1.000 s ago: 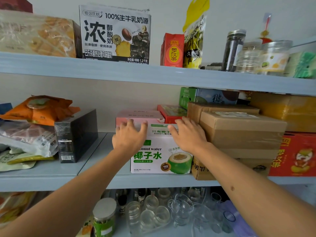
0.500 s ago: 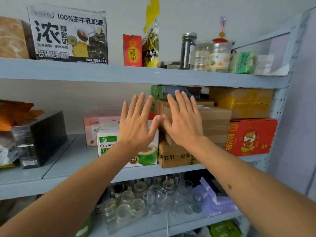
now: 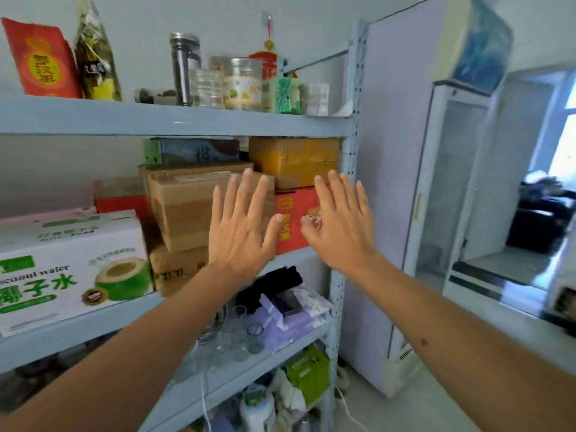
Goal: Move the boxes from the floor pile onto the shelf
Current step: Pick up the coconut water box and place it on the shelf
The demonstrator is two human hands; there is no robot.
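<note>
The white coconut water box (image 3: 71, 269) stands on the middle board of the grey-blue shelf (image 3: 174, 120), at the left of the view. Stacked brown cardboard boxes (image 3: 184, 210) sit to its right, then a red box (image 3: 296, 219) with a yellow box (image 3: 293, 157) on top. My left hand (image 3: 241, 226) is raised in front of the cardboard boxes, fingers spread, holding nothing. My right hand (image 3: 343, 226) is up in front of the red box, also spread and empty. The floor pile is out of view.
Jars (image 3: 243, 82) and packets (image 3: 40, 60) line the top board. Glasses (image 3: 237, 338) and purple packs (image 3: 290, 313) lie on the lower board. A tall white refrigerator (image 3: 396, 182) stands right of the shelf, with a glass-door cooler (image 3: 452, 182) and a doorway beyond.
Both hands have come off the coconut water box, which stays on the shelf, and lifted with fingers spread. The view has swung to the right, bringing the refrigerator into sight.
</note>
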